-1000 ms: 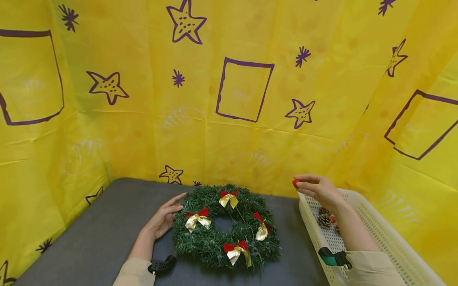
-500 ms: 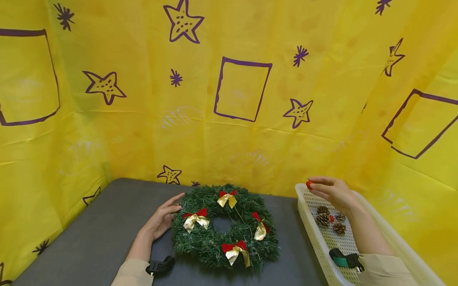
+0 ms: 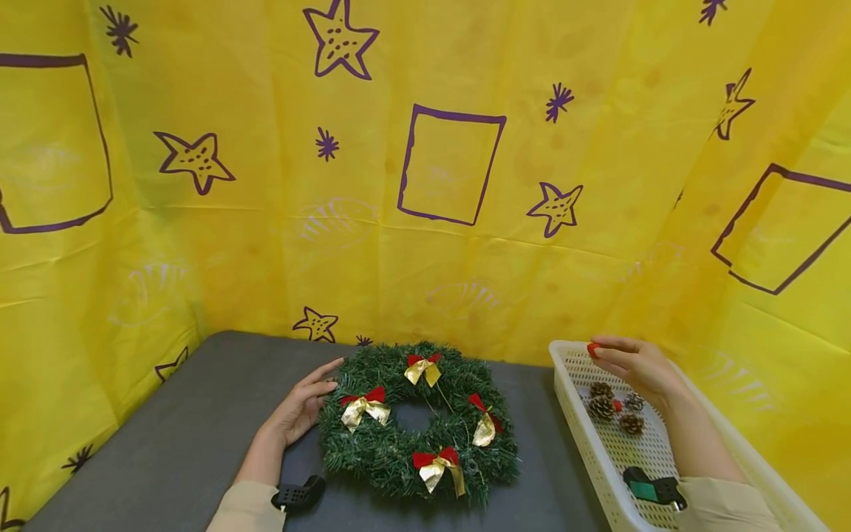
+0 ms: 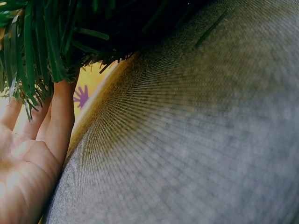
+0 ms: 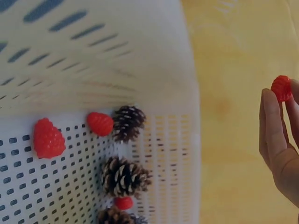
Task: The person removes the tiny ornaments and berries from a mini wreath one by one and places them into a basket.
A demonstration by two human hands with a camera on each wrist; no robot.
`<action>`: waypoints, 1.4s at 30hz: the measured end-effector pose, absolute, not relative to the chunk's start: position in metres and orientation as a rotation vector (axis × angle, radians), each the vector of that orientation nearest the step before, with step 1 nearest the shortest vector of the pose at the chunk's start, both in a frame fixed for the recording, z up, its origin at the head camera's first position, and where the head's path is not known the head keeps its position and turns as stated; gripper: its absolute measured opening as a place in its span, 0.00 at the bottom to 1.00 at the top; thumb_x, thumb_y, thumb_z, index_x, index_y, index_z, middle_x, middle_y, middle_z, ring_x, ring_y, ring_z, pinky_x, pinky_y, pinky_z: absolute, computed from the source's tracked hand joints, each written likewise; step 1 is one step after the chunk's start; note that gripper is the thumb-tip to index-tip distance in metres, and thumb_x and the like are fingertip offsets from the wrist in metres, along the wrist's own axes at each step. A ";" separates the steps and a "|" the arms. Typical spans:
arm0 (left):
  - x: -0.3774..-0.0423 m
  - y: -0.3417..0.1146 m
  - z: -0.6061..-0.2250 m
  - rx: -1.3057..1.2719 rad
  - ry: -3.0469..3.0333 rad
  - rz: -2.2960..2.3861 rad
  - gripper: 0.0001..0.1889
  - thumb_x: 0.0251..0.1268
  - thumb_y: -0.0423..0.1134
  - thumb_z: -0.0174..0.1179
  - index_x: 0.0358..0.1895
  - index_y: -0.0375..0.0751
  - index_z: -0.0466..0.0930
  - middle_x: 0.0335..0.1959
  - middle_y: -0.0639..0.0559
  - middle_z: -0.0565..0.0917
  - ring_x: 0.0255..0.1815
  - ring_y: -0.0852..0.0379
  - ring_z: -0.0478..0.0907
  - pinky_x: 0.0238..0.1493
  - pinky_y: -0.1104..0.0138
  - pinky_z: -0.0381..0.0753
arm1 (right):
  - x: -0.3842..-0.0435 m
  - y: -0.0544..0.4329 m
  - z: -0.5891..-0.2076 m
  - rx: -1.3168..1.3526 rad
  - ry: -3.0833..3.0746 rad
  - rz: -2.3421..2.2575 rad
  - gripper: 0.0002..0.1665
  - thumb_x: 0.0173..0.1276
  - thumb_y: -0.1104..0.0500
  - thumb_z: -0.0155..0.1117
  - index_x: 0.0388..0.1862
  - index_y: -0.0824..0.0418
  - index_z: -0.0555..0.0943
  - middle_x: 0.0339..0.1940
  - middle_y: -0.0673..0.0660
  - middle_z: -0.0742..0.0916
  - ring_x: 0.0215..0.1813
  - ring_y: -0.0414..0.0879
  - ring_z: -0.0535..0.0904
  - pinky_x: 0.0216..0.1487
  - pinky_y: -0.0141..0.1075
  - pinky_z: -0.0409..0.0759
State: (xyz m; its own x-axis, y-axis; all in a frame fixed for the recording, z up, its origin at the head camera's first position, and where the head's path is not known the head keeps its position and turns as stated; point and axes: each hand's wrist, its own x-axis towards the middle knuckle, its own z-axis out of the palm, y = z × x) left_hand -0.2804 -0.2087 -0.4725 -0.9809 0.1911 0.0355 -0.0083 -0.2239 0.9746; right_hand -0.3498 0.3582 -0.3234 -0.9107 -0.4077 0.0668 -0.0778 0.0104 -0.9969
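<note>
A green tinsel wreath [image 3: 372, 462] with several red-and-gold bows [image 3: 436, 471] lies on the dark grey table. At its left side, my left hand [image 3: 298, 408] touches the branches with fairly straight fingers. The left wrist view shows those fingers [image 4: 63, 116] reaching up behind the green needles. Over the far end of a cream basket [image 3: 570, 414], my right hand [image 3: 641, 372] pinches a red toy raspberry [image 5: 281, 88] between thumb and fingertips. Below it, inside the basket, lie several pine cones [image 5: 122, 177] and more red raspberries [image 5: 48, 139].
The perforated basket stands along the table's right side, its wall rising beside the wreath. A yellow cloth [image 3: 452, 295] with purple stars hangs behind and around the table. Bare table top [image 3: 179, 436] spreads to the left of my left hand.
My right hand has moved rightward with the raspberry, from the basket's left corner to above its far end, uncovering the pine cones. My left hand has stayed at the wreath.
</note>
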 end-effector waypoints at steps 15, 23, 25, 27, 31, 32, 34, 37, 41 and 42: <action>-0.281 -0.211 -0.473 0.223 1.832 2.372 0.37 0.73 0.37 0.50 0.81 0.42 0.44 0.82 0.43 0.27 0.83 0.44 0.28 0.35 0.75 0.66 | -0.356 0.389 -0.342 -0.533 1.955 -2.017 0.22 0.76 0.71 0.48 0.47 0.50 0.86 0.44 0.44 0.90 0.49 0.34 0.86 0.51 0.25 0.81; -0.282 -0.210 -0.472 0.234 1.846 2.361 0.36 0.73 0.37 0.50 0.81 0.43 0.45 0.82 0.44 0.28 0.83 0.43 0.28 0.35 0.75 0.66 | -0.359 0.397 -0.353 -0.591 2.014 -1.960 0.22 0.75 0.73 0.48 0.48 0.55 0.87 0.43 0.45 0.91 0.47 0.36 0.87 0.51 0.28 0.82; -0.282 -0.211 -0.473 0.243 1.860 2.352 0.36 0.74 0.37 0.50 0.81 0.44 0.46 0.82 0.44 0.27 0.83 0.42 0.28 0.36 0.75 0.66 | -0.360 0.399 -0.354 -0.575 2.064 -1.898 0.20 0.74 0.72 0.50 0.50 0.56 0.86 0.44 0.44 0.90 0.47 0.36 0.87 0.51 0.28 0.83; -0.281 -0.211 -0.473 0.249 1.870 2.344 0.36 0.74 0.38 0.50 0.81 0.44 0.46 0.82 0.43 0.27 0.83 0.41 0.26 0.37 0.75 0.66 | -0.360 0.400 -0.356 -0.557 2.105 -1.807 0.19 0.75 0.70 0.50 0.53 0.56 0.85 0.45 0.42 0.90 0.48 0.35 0.87 0.51 0.28 0.82; -0.281 -0.211 -0.474 0.235 1.867 2.349 0.36 0.74 0.37 0.50 0.81 0.44 0.47 0.82 0.44 0.28 0.83 0.41 0.27 0.38 0.74 0.66 | -0.360 0.401 -0.356 -0.547 2.074 -1.676 0.19 0.76 0.68 0.50 0.56 0.53 0.84 0.47 0.39 0.89 0.51 0.33 0.85 0.53 0.28 0.81; -0.281 -0.211 -0.474 0.231 1.860 2.353 0.36 0.74 0.37 0.50 0.81 0.44 0.47 0.82 0.44 0.28 0.83 0.42 0.27 0.37 0.74 0.66 | -0.360 0.401 -0.356 -0.550 2.048 -1.664 0.19 0.77 0.67 0.50 0.56 0.53 0.83 0.48 0.38 0.89 0.52 0.33 0.85 0.54 0.28 0.81; -0.281 -0.211 -0.474 0.226 1.853 2.360 0.36 0.73 0.37 0.50 0.80 0.44 0.47 0.83 0.45 0.29 0.83 0.43 0.29 0.36 0.74 0.66 | -0.360 0.402 -0.356 -0.561 2.007 -1.661 0.20 0.77 0.67 0.49 0.56 0.53 0.84 0.49 0.39 0.89 0.53 0.33 0.85 0.55 0.28 0.81; -0.282 -0.211 -0.474 0.229 1.858 2.357 0.35 0.74 0.37 0.50 0.80 0.44 0.47 0.83 0.45 0.29 0.83 0.43 0.29 0.38 0.75 0.66 | -0.358 0.401 -0.355 -0.569 1.993 -1.647 0.19 0.78 0.66 0.48 0.56 0.54 0.84 0.49 0.40 0.89 0.53 0.33 0.85 0.55 0.28 0.81; -0.282 -0.210 -0.474 0.225 1.879 2.341 0.36 0.73 0.38 0.50 0.80 0.44 0.47 0.83 0.43 0.30 0.83 0.41 0.28 0.46 0.77 0.68 | -0.356 0.401 -0.356 -0.524 2.065 -1.603 0.18 0.77 0.65 0.51 0.57 0.54 0.83 0.49 0.39 0.88 0.51 0.33 0.85 0.53 0.29 0.82; -0.282 -0.210 -0.474 0.223 1.879 2.340 0.36 0.73 0.38 0.50 0.80 0.44 0.47 0.83 0.43 0.30 0.83 0.41 0.27 0.46 0.77 0.68 | -0.356 0.400 -0.356 -0.514 2.085 -1.589 0.18 0.76 0.65 0.52 0.58 0.54 0.83 0.49 0.38 0.88 0.51 0.32 0.85 0.52 0.29 0.82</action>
State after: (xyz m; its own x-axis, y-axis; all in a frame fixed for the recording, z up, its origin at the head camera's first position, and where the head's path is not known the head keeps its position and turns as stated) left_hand -0.2819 -0.2101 -0.4736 -0.9804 0.1944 0.0325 -0.0102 -0.2150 0.9766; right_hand -0.3560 0.4005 -0.3561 -0.8213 -0.5537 -0.1376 -0.0142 0.2609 -0.9653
